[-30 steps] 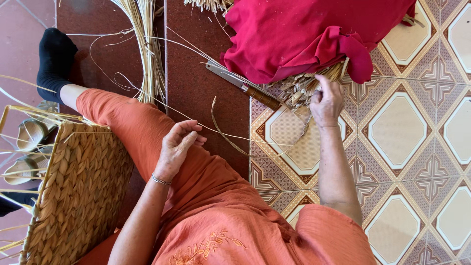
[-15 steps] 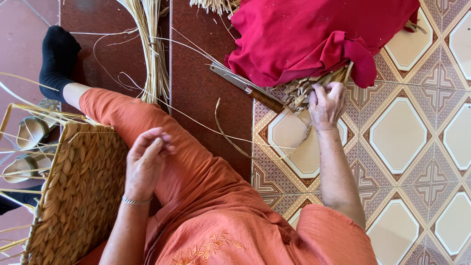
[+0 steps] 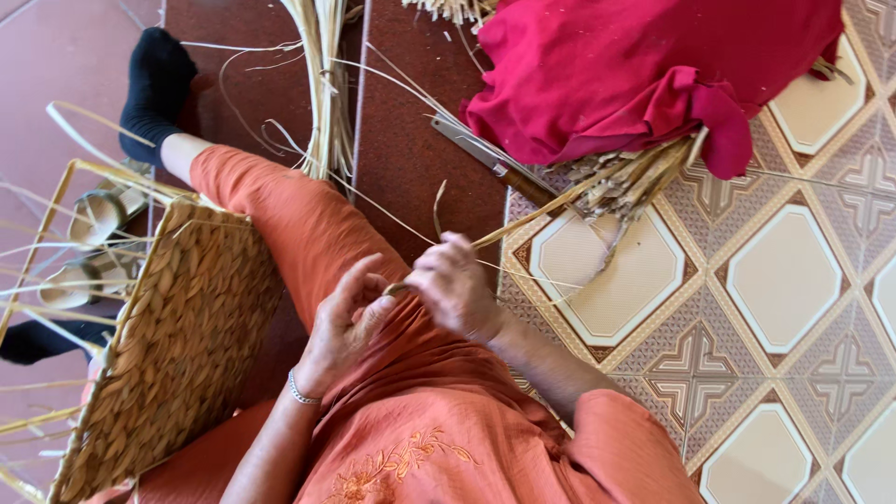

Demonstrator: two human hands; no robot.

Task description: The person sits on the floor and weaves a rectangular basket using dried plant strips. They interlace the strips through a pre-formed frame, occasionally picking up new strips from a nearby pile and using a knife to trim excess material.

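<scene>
Head view, hands: left hand point(image 3: 347, 315) and right hand point(image 3: 455, 285) meet over the lap, both pinching one straw strand point(image 3: 523, 224).
Done: woven panel point(image 3: 177, 345) mostly filled, leaning at the left leg.
Left: loose stakes unwoven; straw bundle point(image 3: 322, 84) waits on the floor.

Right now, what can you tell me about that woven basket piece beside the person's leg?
The woven basket piece is a flat panel of tan, dried plant fibre plaited in thick, twisted rows. It is built on a thin, pale frame, with loose strands poking out past its left edge and upper corner. It stands tilted, leaning against the person's orange-clad leg on the reddish floor. Neither hand touches it; the left hand is nearest, just to its right.
</scene>
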